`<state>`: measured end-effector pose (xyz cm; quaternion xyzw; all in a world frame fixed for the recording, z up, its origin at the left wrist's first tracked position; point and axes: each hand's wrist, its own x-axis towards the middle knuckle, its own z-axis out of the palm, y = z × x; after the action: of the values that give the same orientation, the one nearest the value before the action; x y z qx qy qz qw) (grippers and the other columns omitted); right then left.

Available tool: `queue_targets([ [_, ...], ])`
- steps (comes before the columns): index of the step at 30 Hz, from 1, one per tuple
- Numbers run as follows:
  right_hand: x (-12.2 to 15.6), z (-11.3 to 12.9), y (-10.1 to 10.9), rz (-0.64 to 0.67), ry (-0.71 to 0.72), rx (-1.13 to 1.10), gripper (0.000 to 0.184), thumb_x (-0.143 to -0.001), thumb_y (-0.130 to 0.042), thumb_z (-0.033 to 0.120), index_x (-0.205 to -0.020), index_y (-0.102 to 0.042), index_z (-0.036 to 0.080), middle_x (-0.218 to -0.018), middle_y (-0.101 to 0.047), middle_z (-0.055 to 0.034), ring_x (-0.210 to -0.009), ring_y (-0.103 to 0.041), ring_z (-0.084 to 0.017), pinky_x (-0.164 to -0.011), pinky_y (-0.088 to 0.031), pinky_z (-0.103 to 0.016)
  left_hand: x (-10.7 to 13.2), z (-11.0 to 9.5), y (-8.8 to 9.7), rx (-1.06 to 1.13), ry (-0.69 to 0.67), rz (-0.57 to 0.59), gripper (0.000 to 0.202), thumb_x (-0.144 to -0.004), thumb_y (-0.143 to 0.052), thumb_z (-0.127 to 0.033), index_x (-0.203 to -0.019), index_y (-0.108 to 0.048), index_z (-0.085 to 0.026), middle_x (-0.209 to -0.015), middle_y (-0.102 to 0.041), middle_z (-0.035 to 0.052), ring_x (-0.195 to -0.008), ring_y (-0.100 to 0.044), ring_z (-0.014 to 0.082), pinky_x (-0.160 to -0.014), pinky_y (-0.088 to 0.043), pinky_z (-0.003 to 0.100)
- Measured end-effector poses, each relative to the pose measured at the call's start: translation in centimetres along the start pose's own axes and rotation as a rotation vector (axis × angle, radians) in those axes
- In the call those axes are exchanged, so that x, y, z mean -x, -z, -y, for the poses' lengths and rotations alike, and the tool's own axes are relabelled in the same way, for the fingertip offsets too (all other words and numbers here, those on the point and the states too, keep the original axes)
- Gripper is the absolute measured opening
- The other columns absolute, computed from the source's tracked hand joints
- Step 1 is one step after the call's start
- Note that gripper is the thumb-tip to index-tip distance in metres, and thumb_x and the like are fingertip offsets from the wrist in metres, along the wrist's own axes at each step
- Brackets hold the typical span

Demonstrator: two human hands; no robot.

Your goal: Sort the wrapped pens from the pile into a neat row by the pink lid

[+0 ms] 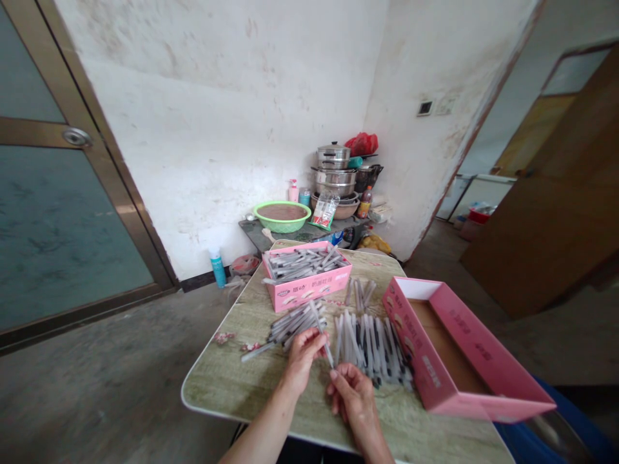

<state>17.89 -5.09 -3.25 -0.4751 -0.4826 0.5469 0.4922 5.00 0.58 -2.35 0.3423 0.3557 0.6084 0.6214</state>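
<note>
My left hand (304,351) is closed around a slim translucent pen (316,319), which slants down towards me. At the pen's lower end, the fingers of my right hand (355,393) are pinched together on it. Beyond my left hand lies a loose pile of similar pens (293,324). A wider group of pens (370,341), many with dark ends, is spread beside my right hand, roughly side by side. Behind the piles stands a pink box (316,293) heaped with more pens. To the right, a second pink box (493,348) shows its brown bottom.
Everything rests on a wood-patterned table (217,380) with a pale edge. Behind it, a low dark stand holds a green basin (283,225), stacked steel pots (333,177) and bottles. A blue spray can (217,269) stands on the floor at left, near a door (72,212).
</note>
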Motion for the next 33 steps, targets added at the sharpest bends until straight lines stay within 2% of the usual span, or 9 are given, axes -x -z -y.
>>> queue_targets([
  [7,0.4,-0.1,0.4,0.018,-0.038,-0.066,0.038,-0.080,-0.057,0.050,-0.062,-0.054,0.016,-0.046,-0.057,0.0011,-0.030,-0.042,-0.006,-0.030,-0.027,-0.015,-0.3,-0.2,0.0,0.085,-0.055,-0.071,0.031,-0.071,-0.073,-0.039,-0.085,-0.066,-0.013,-0.074,-0.062,0.0023,-0.062,-0.055,0.0109,-0.055,-0.045,0.021],
  [11,0.4,0.1,0.3,0.000,-0.056,-0.088,0.034,-0.078,-0.058,0.048,-0.065,-0.055,0.016,-0.050,-0.059,0.0004,-0.031,-0.044,-0.007,-0.029,-0.030,-0.016,-0.2,-0.5,0.0,0.082,-0.077,-0.078,0.032,-0.073,-0.071,-0.042,-0.086,-0.063,-0.014,-0.073,-0.061,0.0022,-0.062,-0.055,0.0121,-0.052,-0.044,0.021],
  [17,0.7,0.9,0.6,-0.071,-0.131,0.042,0.025,-0.071,-0.055,0.037,-0.056,-0.051,0.018,-0.041,-0.053,0.0036,-0.024,-0.035,-0.005,-0.026,-0.018,-0.016,-0.3,-0.6,0.1,0.062,-0.144,-0.121,0.032,-0.075,-0.069,-0.043,-0.086,-0.062,-0.014,-0.071,-0.058,0.0007,-0.054,-0.050,0.0085,-0.048,-0.039,0.018],
  [21,2.3,1.9,2.0,-0.070,-0.167,0.113,0.021,-0.067,-0.053,0.034,-0.054,-0.048,0.019,-0.037,-0.048,0.0055,-0.025,-0.030,-0.004,-0.028,-0.016,-0.016,-0.5,-0.7,0.2,0.097,-0.141,-0.146,0.034,-0.072,-0.072,-0.044,-0.082,-0.061,-0.014,-0.068,-0.057,0.0000,-0.052,-0.049,0.0079,-0.046,-0.038,0.018],
  [25,4.4,2.7,4.6,-0.041,-0.203,0.141,0.022,-0.067,-0.055,0.035,-0.053,-0.048,0.020,-0.036,-0.043,0.0068,-0.027,-0.023,-0.004,-0.029,-0.013,-0.018,-0.7,-0.7,0.3,0.140,-0.138,-0.236,0.037,-0.069,-0.073,-0.046,-0.084,-0.060,-0.015,-0.070,-0.059,-0.0005,-0.053,-0.051,0.0082,-0.047,-0.039,0.018],
  [29,5.2,3.2,7.4,-0.169,-0.175,0.161,0.029,-0.069,-0.057,0.044,-0.054,-0.048,0.021,-0.037,-0.040,0.0067,-0.030,-0.024,-0.006,-0.032,-0.015,-0.020,-0.8,-0.7,0.4,0.123,-0.147,-0.255,0.036,-0.070,-0.072,-0.047,-0.085,-0.060,-0.016,-0.070,-0.060,-0.0012,-0.054,-0.053,0.0078,-0.048,-0.040,0.018],
  [31,4.9,3.4,8.3,-0.305,-0.117,0.243,0.033,-0.070,-0.056,0.048,-0.052,-0.047,0.022,-0.038,-0.040,0.0057,-0.032,-0.029,-0.008,-0.034,-0.021,-0.021,-0.7,-0.5,0.4,0.043,-0.139,-0.204,0.037,-0.072,-0.070,-0.048,-0.086,-0.061,-0.015,-0.067,-0.060,-0.0010,-0.051,-0.051,0.0077,-0.045,-0.039,0.018],
  [33,4.2,3.7,8.8,-0.446,-0.023,0.425,0.031,-0.072,-0.053,0.046,-0.054,-0.051,0.021,-0.042,-0.045,0.0032,-0.038,-0.040,-0.011,-0.039,-0.029,-0.023,-0.4,-0.1,0.3,-0.104,-0.114,-0.112,0.038,-0.073,-0.067,-0.049,-0.086,-0.063,-0.014,-0.061,-0.059,-0.0014,-0.045,-0.048,0.0074,-0.041,-0.036,0.018],
])
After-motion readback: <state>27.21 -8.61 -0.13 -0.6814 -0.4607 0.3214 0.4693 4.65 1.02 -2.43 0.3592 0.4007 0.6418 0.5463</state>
